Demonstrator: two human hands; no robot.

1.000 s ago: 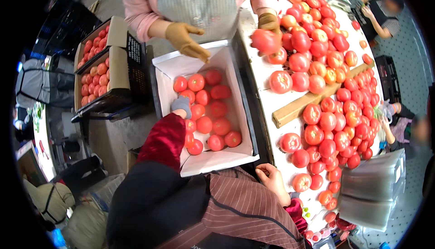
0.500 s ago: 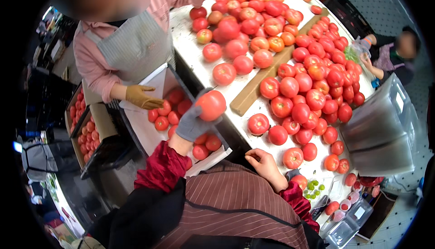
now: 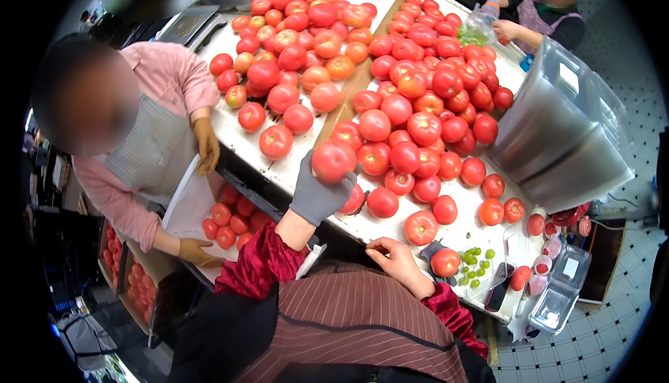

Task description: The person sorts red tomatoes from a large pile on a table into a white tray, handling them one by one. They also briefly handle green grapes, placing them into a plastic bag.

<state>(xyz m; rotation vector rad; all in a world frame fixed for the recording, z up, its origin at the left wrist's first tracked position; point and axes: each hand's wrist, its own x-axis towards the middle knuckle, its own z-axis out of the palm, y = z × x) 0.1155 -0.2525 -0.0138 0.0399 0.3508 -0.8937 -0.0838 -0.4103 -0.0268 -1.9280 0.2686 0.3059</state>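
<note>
My left hand (image 3: 317,192), in a grey glove, grips a large red tomato (image 3: 334,161) above the near edge of the white table. Bare and loosely bent, my right hand (image 3: 398,264) rests at the table's front edge with its fingers a little apart and nothing visible in it. Just beyond it sits a single red tomato (image 3: 421,228). A grey glove (image 3: 431,251) lies beside another tomato (image 3: 444,262) to its right. The big pile of red tomatoes (image 3: 425,129) spreads ahead of my hands.
A wooden bar (image 3: 348,99) divides two tomato piles. On the left, a co-worker's gloved hands (image 3: 206,146) touch a lined crate (image 3: 180,205) of tomatoes. Clear plastic containers (image 3: 557,132) stand stacked at right. Small green fruits (image 3: 476,266) and a phone (image 3: 499,287) lie nearby.
My left hand has carried the tomato from above the crate to the right, over the table edge. The co-worker's hands have come down to the crate. My view has turned.
</note>
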